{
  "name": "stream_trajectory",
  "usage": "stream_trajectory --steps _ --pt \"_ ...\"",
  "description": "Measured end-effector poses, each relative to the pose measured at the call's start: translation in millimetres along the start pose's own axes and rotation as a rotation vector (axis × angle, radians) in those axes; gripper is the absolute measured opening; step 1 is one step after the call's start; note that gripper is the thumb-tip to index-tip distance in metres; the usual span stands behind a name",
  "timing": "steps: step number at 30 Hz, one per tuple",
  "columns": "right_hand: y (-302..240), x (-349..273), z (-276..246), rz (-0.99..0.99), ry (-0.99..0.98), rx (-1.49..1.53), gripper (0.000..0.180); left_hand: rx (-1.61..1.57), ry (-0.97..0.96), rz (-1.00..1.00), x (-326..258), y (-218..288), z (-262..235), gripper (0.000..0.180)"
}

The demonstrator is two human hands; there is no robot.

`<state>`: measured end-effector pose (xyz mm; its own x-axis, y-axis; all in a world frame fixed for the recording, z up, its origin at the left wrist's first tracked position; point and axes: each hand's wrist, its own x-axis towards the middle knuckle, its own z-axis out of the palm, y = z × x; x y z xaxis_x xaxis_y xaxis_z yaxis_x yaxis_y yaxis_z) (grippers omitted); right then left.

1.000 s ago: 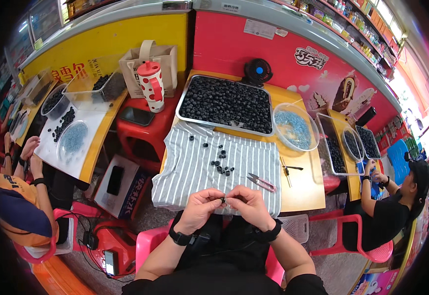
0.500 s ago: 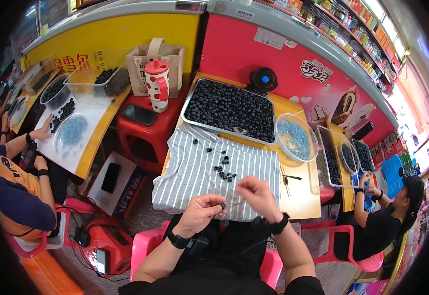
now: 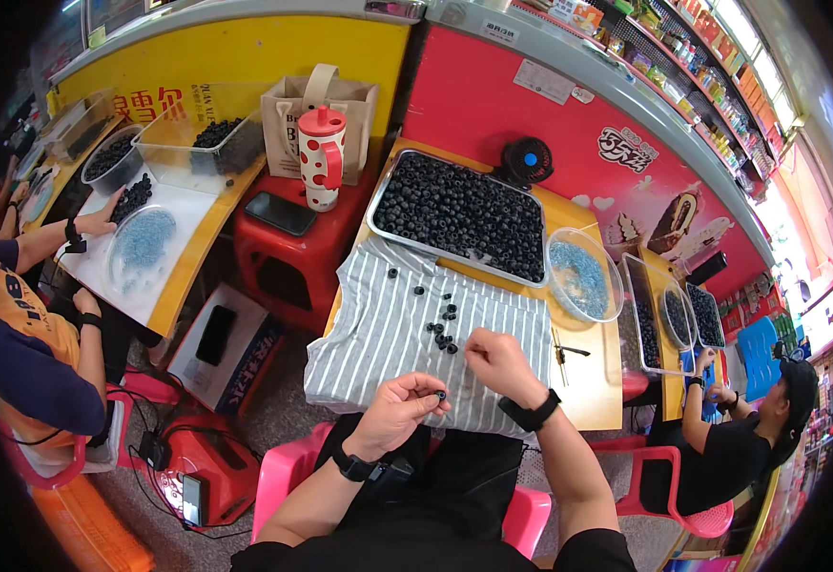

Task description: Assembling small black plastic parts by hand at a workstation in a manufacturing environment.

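My left hand [image 3: 395, 416] pinches a small black ring-like piece [image 3: 441, 395] between thumb and fingertips, above the near edge of a grey-and-white striped cloth [image 3: 359, 357]. To its right, my right hand [image 3: 500, 367] hangs over the cloth with its fingers curled together. Whatever those fingers hold, if anything, is hidden. Several loose black pieces [image 3: 441, 336] lie scattered on the cloth beyond both hands. Behind them stands a metal tray [image 3: 454, 257] heaped with the same kind of black pieces.
Right of the tray sits a round clear tub [image 3: 618, 307] of pale blue bits, near a thin dark tool [image 3: 560, 357]. A small black fan [image 3: 527, 160] stands behind. Left, a red stool [image 3: 283, 250] bears a dotted tumbler [image 3: 322, 157]. People work at tables on both sides.
My right hand, blurred before, now shows clearly with its fingers curled, slightly farther over the cloth. My left hand keeps its black piece. The person at left has moved a hand onto black pieces.
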<state>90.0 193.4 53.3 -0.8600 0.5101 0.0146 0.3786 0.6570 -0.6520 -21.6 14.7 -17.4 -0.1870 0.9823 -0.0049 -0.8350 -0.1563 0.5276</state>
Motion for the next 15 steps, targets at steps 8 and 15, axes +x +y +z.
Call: stream_trajectory --steps 8,15 --pt "-37 -66 11 0.103 -0.062 0.803 0.016 0.02 0.003 -0.012 1 2 7 0.02" --pt "-26 -69 24 0.045 -0.052 0.82 0.016 0.116 0.012 -0.036 -3 0 5 0.02"
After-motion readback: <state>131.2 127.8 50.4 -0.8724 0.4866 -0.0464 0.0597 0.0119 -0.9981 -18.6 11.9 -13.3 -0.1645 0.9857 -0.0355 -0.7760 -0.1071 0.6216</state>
